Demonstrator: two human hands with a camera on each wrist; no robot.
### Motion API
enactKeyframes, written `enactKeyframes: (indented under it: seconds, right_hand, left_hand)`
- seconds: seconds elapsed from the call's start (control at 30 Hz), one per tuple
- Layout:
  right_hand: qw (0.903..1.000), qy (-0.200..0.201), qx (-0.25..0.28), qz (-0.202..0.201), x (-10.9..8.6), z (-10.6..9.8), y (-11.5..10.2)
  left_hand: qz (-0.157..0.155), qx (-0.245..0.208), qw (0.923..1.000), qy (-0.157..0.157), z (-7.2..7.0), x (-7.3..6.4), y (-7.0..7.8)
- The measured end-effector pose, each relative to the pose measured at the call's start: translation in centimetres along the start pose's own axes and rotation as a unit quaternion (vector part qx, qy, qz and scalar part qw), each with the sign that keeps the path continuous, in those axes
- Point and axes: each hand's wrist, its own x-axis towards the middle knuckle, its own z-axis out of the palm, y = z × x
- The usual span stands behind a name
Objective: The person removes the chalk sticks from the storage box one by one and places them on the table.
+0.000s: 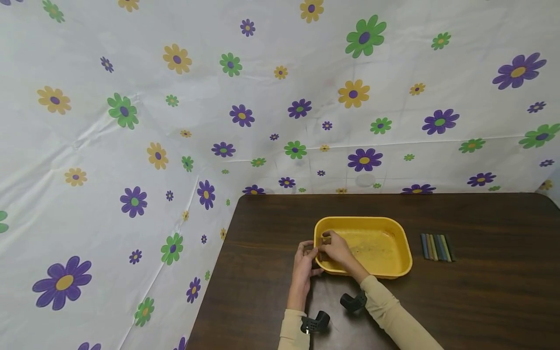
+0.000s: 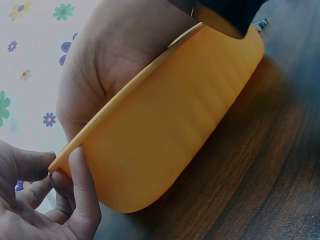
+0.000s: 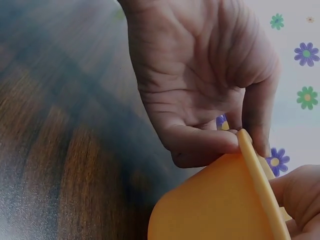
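A yellow plastic basin with rounded corners stands on the dark wooden table. At its left end my left hand pinches the rim, thumb and fingertips on either side of it in the left wrist view. My right hand reaches over the near side into the basin, with bent fingers close against the left end wall. In the right wrist view only part of the right hand shows, at the inner side of the rim. Whether its fingertips hold anything is hidden.
Several thin coloured sticks lie side by side on the table, to the right of the basin. A white flower-print sheet hangs behind the table and along its left side. Each wrist carries a black camera.
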Motion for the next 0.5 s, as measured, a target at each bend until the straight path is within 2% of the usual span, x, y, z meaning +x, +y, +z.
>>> enactKeyframes:
  seconds: [0.23,0.5]
  right_hand:
    - [0.9979,-0.029,0.051,0.029,-0.11,-0.11,0.05]
    - [0.9947,-0.046,0.088,0.029,-0.24,-0.16,0.26]
  left_hand:
    - [0.009,0.006,0.9999,0.001,0.1,-0.03,0.06]
    - [0.008,0.009,0.9999,0.004,0.15,-0.12,0.08]
